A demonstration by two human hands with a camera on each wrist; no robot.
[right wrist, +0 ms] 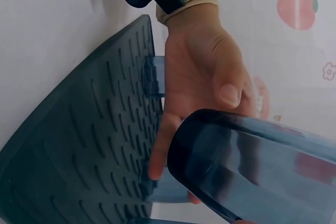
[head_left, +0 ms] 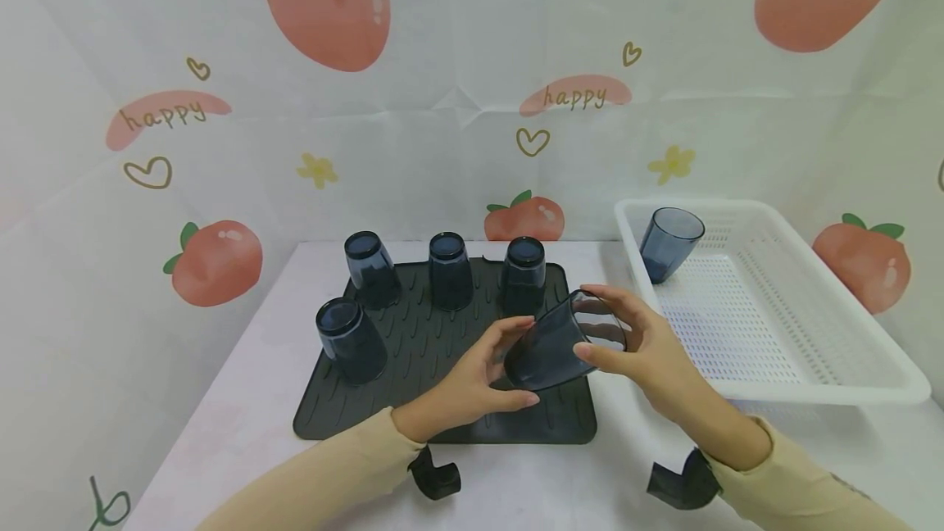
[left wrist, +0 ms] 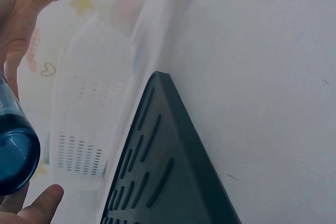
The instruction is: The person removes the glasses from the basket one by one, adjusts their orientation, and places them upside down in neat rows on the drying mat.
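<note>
A blue-tinted drinking glass [head_left: 549,347] is held tilted above the right part of a black ribbed drying mat [head_left: 413,355], its open rim to the right. My right hand [head_left: 637,342] grips it near the rim, thumb on the near side and fingers on the far side. At the base end is my left hand [head_left: 472,375], thumb and fingers spread apart. The right wrist view shows this left hand [right wrist: 197,72] with its palm facing the dark base. Several matching glasses stand upside down on the mat, including a front-left one [head_left: 352,342] and a back-right one [head_left: 524,275].
To the right stands a white perforated plastic basket [head_left: 848,394]. Another blue glass [head_left: 671,244] leans in its back-left corner, rim up. A white cloth [head_left: 457,162] printed with fruit hangs behind the white table [head_left: 243,400].
</note>
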